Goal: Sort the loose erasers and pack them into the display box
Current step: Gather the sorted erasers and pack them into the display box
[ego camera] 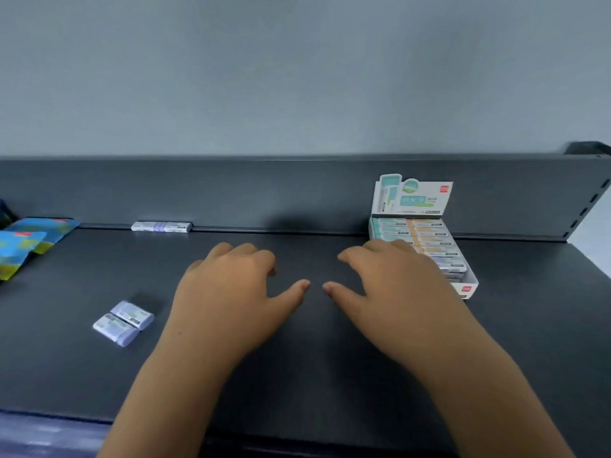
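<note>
A white display box (468, 287) with an upright printed lid stands at the right on the dark shelf, filled with rows of green, orange and purple erasers. Two purple erasers (124, 322) lie side by side at the near left. Two more purple erasers (161, 226) lie end to end against the back wall. My left hand (228, 292) and my right hand (393, 285) hover palm down over the middle of the shelf, fingers loosely curled, holding nothing. My right hand covers the box's near left corner.
Blue and yellow packets (29, 242) lie at the far left edge. A dark back wall (297, 193) runs behind the shelf (297, 375). The shelf's front edge is near the bottom of the view.
</note>
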### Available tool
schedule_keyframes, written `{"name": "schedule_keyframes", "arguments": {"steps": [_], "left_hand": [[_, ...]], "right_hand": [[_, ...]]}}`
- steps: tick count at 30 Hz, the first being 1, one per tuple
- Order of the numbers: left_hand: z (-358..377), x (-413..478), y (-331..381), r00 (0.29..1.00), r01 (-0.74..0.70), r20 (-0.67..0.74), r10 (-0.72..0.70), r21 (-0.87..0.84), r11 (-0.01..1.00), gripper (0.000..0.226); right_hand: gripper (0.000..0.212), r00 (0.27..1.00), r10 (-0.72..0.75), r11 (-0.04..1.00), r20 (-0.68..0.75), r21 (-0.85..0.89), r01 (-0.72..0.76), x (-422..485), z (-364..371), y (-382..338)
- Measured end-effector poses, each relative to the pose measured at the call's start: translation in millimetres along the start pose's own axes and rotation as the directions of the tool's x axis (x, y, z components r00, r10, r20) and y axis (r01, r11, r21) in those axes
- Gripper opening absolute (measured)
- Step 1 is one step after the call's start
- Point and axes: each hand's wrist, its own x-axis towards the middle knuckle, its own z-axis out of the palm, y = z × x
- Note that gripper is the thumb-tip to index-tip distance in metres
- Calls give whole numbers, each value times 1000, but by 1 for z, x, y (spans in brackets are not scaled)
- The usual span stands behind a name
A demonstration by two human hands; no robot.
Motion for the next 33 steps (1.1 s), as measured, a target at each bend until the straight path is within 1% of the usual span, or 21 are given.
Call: {"name": "schedule_keyframes", "arguments": {"steps": [2,4,9,13,18,22,26,30,31,32,33], "left_hand": [[-4,1,-33,1000,-16,6,16,-8,1000,73],[-8,4,-66,998,-39,44,40,-26,999,73],[-13,7,-148,998,-31,59,34,-66,997,57],[-14,6,-191,997,10,80,-1,-119,993,56],[-15,7,-213,996,49,79,-35,-179,983,54],[-11,5,-220,994,67,103,-44,-227,972,57],[-12,12,-232,991,62,129,-32,-235,970,49],[-11,41,-249,995,-8,91,36,-286,958,65],[-7,51,-254,996,-37,72,61,-291,956,65],[-3,62,-261,994,-63,64,86,-290,955,60],[2,71,-267,992,-83,70,107,-288,954,50]], "right_hand": [[45,999,24,1000,-45,5,-24,8,6,-27],[47,997,58,997,-58,49,-55,16,14,-55],[50,999,51,992,-10,120,-50,38,40,-128],[49,1000,27,984,14,178,-29,48,51,-165],[47,1000,18,985,21,171,-21,57,57,-178],[47,997,-9,988,72,157,-2,63,59,-180],[47,995,-38,987,95,158,23,75,59,-188],[42,993,-83,983,80,172,69,107,61,-206],[41,994,-87,983,72,167,74,119,65,-211],[38,994,-85,985,64,159,74,131,71,-216],[35,995,-86,986,51,151,77,143,76,-221]]}}
